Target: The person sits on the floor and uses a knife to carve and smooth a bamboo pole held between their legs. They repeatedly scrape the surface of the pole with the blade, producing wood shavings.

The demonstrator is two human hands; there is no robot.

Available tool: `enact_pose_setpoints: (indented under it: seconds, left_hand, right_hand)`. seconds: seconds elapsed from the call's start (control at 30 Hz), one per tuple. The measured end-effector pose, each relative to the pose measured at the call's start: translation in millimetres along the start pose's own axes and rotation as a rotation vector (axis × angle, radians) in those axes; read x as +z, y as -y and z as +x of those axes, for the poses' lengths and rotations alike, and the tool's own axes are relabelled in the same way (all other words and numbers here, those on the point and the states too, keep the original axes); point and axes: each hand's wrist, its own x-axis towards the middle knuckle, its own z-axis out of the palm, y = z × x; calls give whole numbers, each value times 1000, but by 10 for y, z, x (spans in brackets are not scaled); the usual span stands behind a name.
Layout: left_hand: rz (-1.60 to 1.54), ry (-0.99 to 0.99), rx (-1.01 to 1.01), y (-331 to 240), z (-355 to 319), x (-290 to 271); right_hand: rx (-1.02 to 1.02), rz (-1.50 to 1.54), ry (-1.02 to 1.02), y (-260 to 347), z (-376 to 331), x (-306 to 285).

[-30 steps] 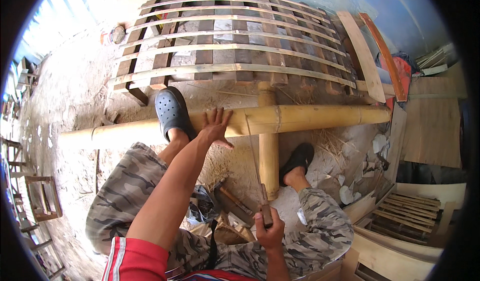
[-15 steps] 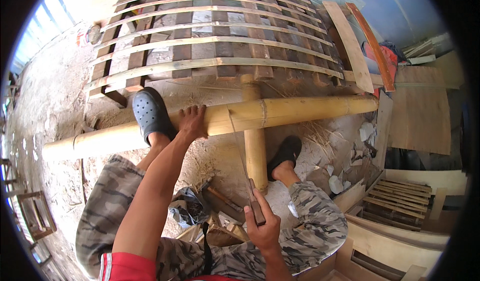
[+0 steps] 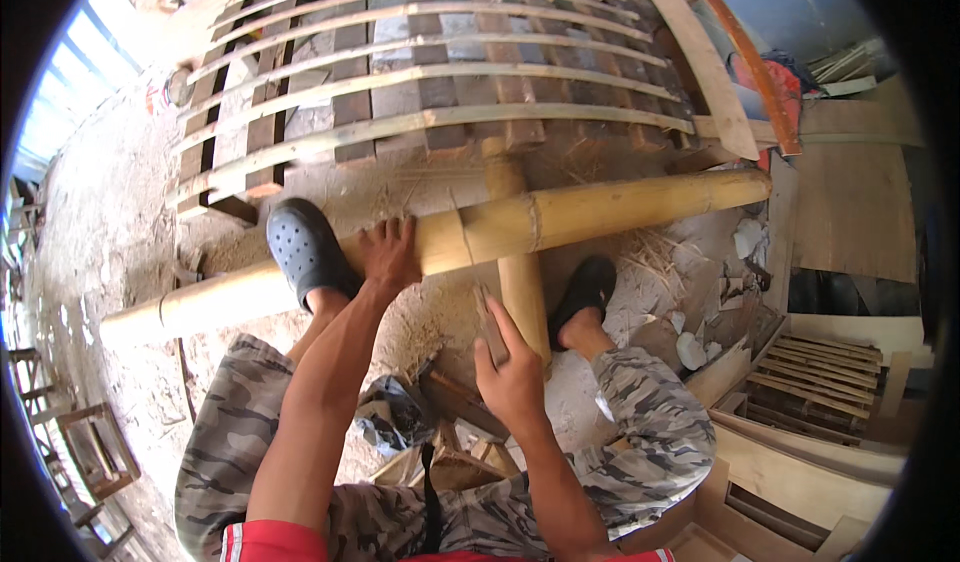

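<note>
The right hand [image 3: 514,370], wrapped around the handle of the saw [image 3: 493,332], is now close to the near side of the long bamboo pole [image 3: 620,210]; half a second ago it was lower down, with a long stretch of blade showing between handle and pole. So the saw has been pushed forward, away from the body, and a thin tip now seems to show past the pole's far side. A dark line crosses the bamboo there, just left of a ring. I judge this to be the far end of a push stroke; how deep the cut goes I cannot tell.

The left hand [image 3: 390,254] grips no tool: it lies over the pole just left of the cut, fingers spread and draped across the top, pressing. Its thumb is hidden. Right beside it the left clog [image 3: 305,245] rests on the bamboo too. Hand and foot keep their places from the earlier views, so the pole appears well steadied while only the saw travels.

The pole lies across a shorter bamboo piece [image 3: 520,297], right of the cut, in front of the slatted frame [image 3: 350,127]. The right clog [image 3: 584,300] stands beside the shorter piece.
</note>
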Motion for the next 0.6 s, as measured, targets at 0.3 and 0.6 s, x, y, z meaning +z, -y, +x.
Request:
enact_pose_setpoints:
  seconds: [0.3, 0.6]
  left_hand:
    - [-51, 225, 7, 17, 271, -299]
    - [19, 211, 80, 58, 256, -338]
  right_hand:
    - [11, -15, -22, -45, 271, 165]
    - [150, 23, 29, -202, 781, 303]
